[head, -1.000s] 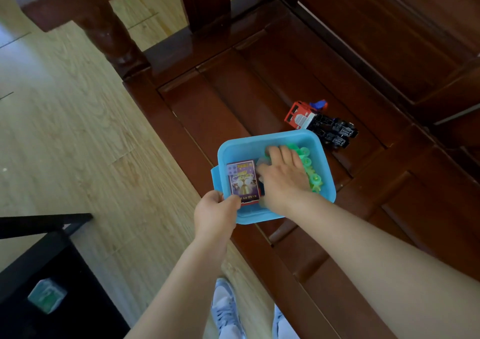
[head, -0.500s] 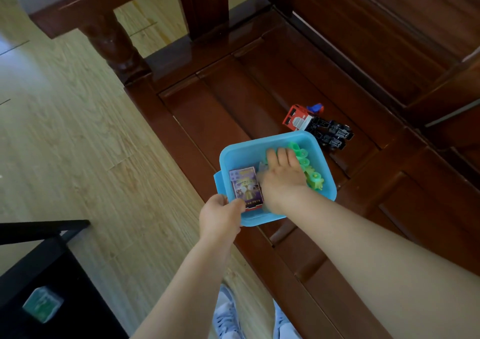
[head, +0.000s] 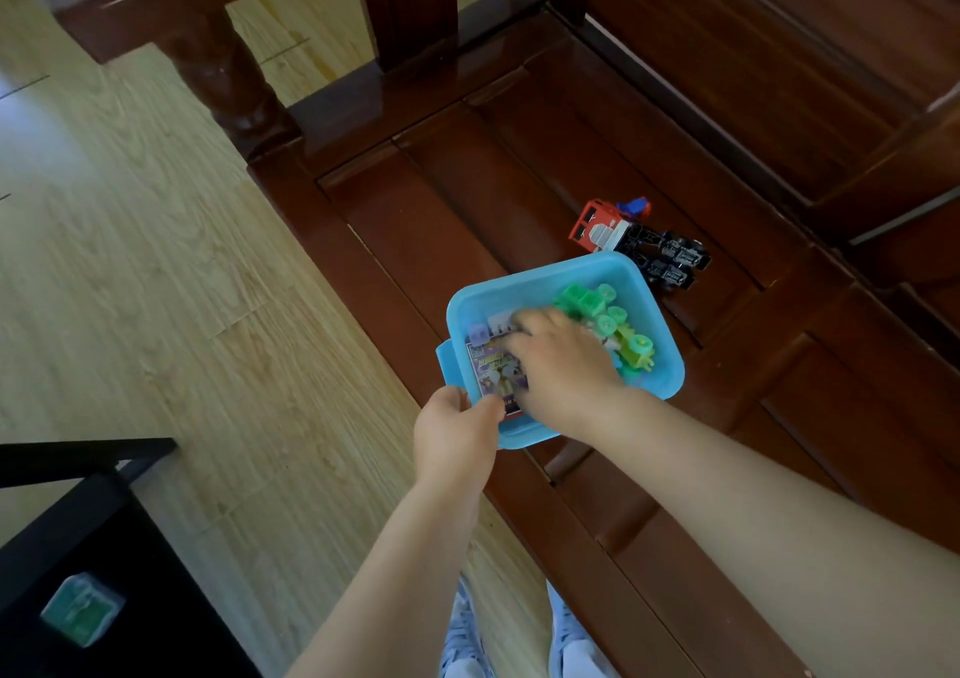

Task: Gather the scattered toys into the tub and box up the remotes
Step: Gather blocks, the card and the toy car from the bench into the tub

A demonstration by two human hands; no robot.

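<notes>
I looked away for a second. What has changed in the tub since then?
The right hand slid off the green toy toward the card pack. The left hand still grips the blue tub at its near corner. The toy truck stays on the bench.

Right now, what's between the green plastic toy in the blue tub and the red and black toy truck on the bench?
Head view: only the blue tub's far wall separates the green plastic toy from the red and black toy truck.

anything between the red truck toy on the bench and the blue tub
Nothing visible. The red truck toy lies on the bare wooden bench just beyond the blue tub's far rim, with only open seat between them.
</notes>
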